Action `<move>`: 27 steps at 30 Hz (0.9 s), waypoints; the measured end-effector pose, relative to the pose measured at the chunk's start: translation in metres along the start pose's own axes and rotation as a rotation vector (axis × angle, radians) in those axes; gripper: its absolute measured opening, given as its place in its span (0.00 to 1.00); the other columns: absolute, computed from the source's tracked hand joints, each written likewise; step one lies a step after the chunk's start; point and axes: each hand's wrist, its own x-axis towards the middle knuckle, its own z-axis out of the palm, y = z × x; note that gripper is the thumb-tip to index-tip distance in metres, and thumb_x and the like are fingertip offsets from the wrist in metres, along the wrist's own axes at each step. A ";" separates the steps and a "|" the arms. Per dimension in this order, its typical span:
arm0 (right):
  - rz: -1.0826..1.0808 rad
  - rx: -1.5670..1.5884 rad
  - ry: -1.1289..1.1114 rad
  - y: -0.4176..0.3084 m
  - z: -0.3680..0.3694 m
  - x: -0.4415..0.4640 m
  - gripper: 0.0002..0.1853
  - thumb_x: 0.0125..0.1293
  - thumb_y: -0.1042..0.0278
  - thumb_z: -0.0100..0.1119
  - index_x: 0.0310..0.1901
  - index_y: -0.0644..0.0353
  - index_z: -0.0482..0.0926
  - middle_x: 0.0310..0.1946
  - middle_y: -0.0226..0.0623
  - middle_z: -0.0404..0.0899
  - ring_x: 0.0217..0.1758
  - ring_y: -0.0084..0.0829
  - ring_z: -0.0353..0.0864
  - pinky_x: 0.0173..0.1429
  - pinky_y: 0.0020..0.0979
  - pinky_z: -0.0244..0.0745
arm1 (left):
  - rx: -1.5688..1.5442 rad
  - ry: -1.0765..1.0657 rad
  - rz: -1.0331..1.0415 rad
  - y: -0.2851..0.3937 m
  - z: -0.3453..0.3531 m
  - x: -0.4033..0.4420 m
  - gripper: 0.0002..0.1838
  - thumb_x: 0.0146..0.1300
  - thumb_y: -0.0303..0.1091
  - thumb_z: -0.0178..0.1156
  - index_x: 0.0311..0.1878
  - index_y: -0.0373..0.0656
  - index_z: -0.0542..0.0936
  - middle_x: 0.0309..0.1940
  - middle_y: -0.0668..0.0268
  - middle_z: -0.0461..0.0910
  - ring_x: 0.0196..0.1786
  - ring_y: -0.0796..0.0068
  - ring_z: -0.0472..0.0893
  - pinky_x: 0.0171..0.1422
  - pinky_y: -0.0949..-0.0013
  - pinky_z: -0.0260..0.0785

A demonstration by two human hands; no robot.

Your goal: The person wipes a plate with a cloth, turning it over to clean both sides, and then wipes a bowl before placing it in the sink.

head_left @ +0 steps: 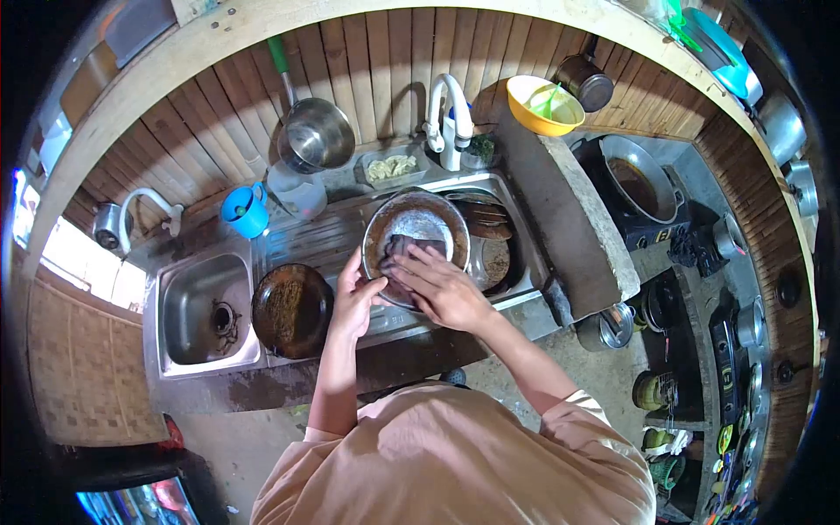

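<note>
In the head view, a round metal bowl (429, 220) is held in front of the body, over the drainboard (337, 234) and the near-left edge of the right basin (535, 262). Its rim is gripped by the left hand (353, 306), with the thumb laid over the near-left edge and the fingers curled along the outside, presumably so that it is kept from turning. A dark cloth (409, 240) is pressed against the inside by the right hand (446, 287), whose fingers are spread fairly flat, probably so that force is passed evenly to the surface. The mouth of the bowl is turned up toward the wearer, by which the inside seems to be kept in sight and reach. A dark round pan (293, 311) is set between the left basin (188, 328) and the drainboard, perhaps so that it is out of the way. A saucepan (317, 136) is hung on the bamboo wall, where bench space is likely saved. The underside of the bowl is hidden, so whether it is rested on the metal below cannot be told. Whether the cloth is pinched or only pressed is concealed by the right palm. The dark pans (486, 219) in the right basin are partly covered by the bowl, and the outer shelves are cut off by the lens edge.
</note>
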 end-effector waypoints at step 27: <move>-0.085 0.093 0.106 -0.004 0.000 0.038 0.29 0.64 0.76 0.66 0.69 0.60 0.78 0.76 0.43 0.71 0.83 0.53 0.62 0.84 0.58 0.56 | 0.015 0.063 -0.029 -0.007 0.014 0.003 0.38 0.62 0.13 0.64 0.77 0.45 0.71 0.51 0.66 0.84 0.45 0.77 0.86 0.40 0.73 0.86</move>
